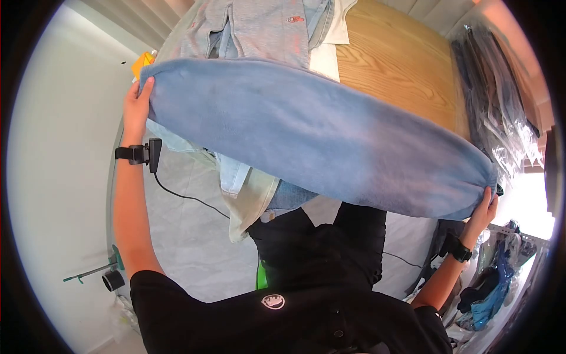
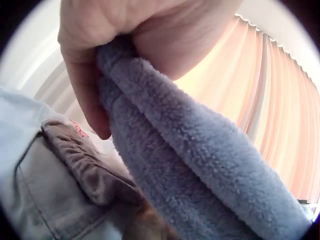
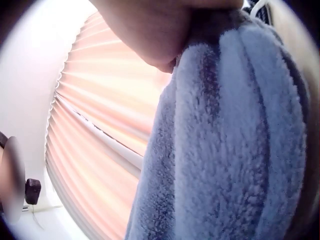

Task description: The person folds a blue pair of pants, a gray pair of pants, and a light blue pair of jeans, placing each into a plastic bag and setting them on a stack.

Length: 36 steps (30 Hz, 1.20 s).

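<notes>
A long, light-blue fleece garment [image 1: 283, 130] with gathered ends is stretched wide in front of the body, sloping down to the right in the head view. My left hand [image 1: 136, 105] pinches its left end, thumb on the near face. At the lower right end my right hand [image 1: 483, 211] grips the other gathered edge. In the left wrist view, plush fabric [image 2: 200, 145] hangs in thick folds from the left hand [image 2: 105, 25]. The right wrist view has similar soft folds [image 3: 220, 145] below the right hand [image 3: 150, 30], whose fingertips are mostly hidden.
Behind the garment, denim clothes [image 1: 253, 35] lie piled on a wooden table [image 1: 395, 59]. More pale and denim clothing [image 1: 253, 200] hangs over the near edge. Plastic-wrapped garments [image 1: 495, 94] hang at the right; a rack with bagged items [image 1: 495, 289] stands below. A white wall [image 1: 59, 159] borders the left.
</notes>
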Each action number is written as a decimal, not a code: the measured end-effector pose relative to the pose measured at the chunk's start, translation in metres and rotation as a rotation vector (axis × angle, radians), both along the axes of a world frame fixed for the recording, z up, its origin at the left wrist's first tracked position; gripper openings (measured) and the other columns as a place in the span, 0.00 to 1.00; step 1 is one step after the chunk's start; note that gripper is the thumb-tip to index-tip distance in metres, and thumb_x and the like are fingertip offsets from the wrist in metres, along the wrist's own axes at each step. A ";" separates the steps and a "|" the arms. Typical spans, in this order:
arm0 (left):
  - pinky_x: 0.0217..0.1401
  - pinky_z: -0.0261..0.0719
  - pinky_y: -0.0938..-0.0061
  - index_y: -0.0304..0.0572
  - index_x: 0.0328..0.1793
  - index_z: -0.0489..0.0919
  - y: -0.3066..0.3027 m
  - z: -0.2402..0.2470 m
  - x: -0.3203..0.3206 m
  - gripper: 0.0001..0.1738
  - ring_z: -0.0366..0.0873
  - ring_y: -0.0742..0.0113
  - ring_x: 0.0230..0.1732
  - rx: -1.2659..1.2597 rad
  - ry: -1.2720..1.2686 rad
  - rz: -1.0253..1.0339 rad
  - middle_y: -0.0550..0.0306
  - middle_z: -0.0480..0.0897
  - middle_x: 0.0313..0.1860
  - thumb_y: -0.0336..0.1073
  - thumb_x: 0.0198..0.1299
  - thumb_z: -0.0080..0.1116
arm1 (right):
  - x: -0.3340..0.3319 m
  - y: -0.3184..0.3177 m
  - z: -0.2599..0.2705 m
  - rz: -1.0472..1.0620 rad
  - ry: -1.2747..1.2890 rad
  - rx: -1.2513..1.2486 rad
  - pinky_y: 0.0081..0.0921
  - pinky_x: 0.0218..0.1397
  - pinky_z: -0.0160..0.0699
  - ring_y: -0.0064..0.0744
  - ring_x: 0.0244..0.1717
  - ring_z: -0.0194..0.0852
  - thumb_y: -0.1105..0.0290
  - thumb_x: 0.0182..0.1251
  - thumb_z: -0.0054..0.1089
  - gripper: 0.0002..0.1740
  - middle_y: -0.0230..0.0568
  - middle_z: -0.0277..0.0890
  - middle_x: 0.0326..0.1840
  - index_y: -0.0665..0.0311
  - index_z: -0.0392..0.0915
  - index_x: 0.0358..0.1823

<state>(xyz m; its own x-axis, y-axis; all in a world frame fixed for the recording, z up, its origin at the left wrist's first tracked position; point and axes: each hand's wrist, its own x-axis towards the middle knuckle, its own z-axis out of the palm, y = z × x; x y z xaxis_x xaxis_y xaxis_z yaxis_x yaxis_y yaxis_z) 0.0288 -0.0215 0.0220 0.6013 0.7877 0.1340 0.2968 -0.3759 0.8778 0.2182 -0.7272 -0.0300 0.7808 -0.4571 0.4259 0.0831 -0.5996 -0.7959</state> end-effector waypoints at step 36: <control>0.60 0.67 0.71 0.32 0.62 0.67 -0.154 0.089 0.033 0.28 0.70 0.63 0.57 -0.034 -0.352 -0.170 0.49 0.72 0.56 0.29 0.55 0.60 | -0.031 -0.034 -0.007 0.378 0.544 0.922 0.20 0.44 0.79 0.25 0.45 0.77 0.63 0.65 0.57 0.22 0.37 0.75 0.50 0.66 0.68 0.57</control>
